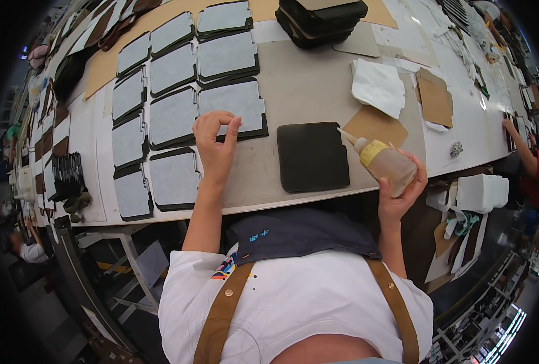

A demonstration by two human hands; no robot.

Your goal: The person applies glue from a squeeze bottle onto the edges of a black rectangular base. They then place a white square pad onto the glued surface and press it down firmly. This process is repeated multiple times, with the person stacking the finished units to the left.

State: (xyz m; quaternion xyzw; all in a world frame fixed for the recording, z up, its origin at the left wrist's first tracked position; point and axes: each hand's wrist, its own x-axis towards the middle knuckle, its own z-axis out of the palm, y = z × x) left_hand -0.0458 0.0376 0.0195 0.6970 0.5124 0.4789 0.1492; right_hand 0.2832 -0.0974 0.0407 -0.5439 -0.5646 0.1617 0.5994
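In my right hand [403, 185] is a translucent squeeze bottle [394, 164] with yellow tape around its shoulder, tilted so its thin nozzle points up and left. The nozzle tip is close to the right upper corner of a black flat panel [313, 156] lying at the table's front. My left hand [218, 132] is curled with thumb and forefinger pinched, over the corner of a white-faced black panel [236, 100]; whether anything is between the fingertips is hidden. Several more white-faced panels [173, 115] lie in overlapping rows to the left.
A stack of black pieces [319, 24] stands at the back. White sheets [378, 87], brown cards [434, 97] and a crumpled foil ball [456, 148] lie to the right. Black straps [69, 176] are bunched at left. Another person's arm [521, 145] reaches in at far right.
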